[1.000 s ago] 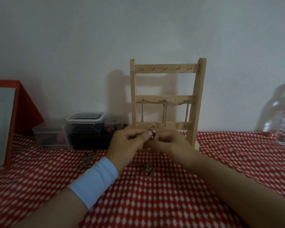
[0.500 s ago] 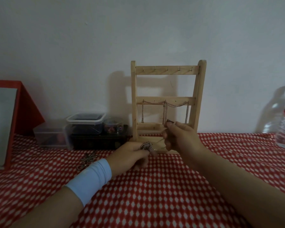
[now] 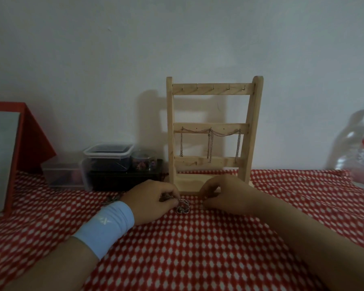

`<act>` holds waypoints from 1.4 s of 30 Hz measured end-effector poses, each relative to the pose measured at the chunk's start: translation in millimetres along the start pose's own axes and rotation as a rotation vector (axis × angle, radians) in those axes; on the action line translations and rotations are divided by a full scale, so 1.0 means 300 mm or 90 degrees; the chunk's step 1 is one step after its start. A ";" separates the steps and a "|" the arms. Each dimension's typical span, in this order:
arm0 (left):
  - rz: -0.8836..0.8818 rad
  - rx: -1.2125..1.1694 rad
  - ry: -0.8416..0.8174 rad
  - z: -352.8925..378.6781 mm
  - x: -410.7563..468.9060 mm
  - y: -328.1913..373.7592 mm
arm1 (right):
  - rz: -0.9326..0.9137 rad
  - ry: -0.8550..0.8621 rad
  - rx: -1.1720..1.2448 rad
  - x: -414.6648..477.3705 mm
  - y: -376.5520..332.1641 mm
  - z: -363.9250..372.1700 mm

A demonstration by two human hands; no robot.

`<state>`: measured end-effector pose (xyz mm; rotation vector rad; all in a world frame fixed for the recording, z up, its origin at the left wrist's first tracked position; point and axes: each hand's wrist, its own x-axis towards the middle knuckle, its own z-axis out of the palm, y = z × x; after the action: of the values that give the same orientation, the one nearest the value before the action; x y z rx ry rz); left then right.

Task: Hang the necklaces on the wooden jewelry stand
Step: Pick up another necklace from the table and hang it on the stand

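Left hand [image 3: 150, 201] gripped bunched silver chain necklace [image 3: 182, 205] on red-white checked tablecloth [image 3: 198, 248], right hand [image 3: 221, 194] curled beside it, light wooden jewelry stand [image 3: 213, 92] behind held draped chains [image 3: 210, 141].

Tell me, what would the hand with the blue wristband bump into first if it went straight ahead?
Probably the wooden stand's base, just beyond the left hand pinching the bunched necklace; depth is unclear.

My left hand [image 3: 149, 201] shows at lower centre-left of the frame, with a wide, light-blue stretch wristband [image 3: 105, 226] snug around the wrist. A faint white crossed mark sits on the band's upper face. My left forearm [image 3: 51, 267] is bare, as are my right hand [image 3: 225, 196] and right forearm [image 3: 313, 238] at lower right.
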<state>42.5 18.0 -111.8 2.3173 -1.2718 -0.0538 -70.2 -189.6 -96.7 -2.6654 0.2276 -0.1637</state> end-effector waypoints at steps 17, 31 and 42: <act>0.029 -0.286 0.187 0.036 0.010 0.063 | -0.068 -0.022 0.297 -0.024 -0.060 0.017; 0.077 -0.125 0.237 0.085 0.008 0.078 | 0.090 0.037 0.509 -0.016 -0.047 0.028; -0.097 -0.456 0.148 0.051 0.007 0.093 | 0.012 0.078 0.303 -0.003 -0.036 0.039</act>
<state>18.0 -2.3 -112.8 1.7287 -0.7819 -0.2411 -67.9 -174.8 -102.4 -2.1826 0.2202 -0.3317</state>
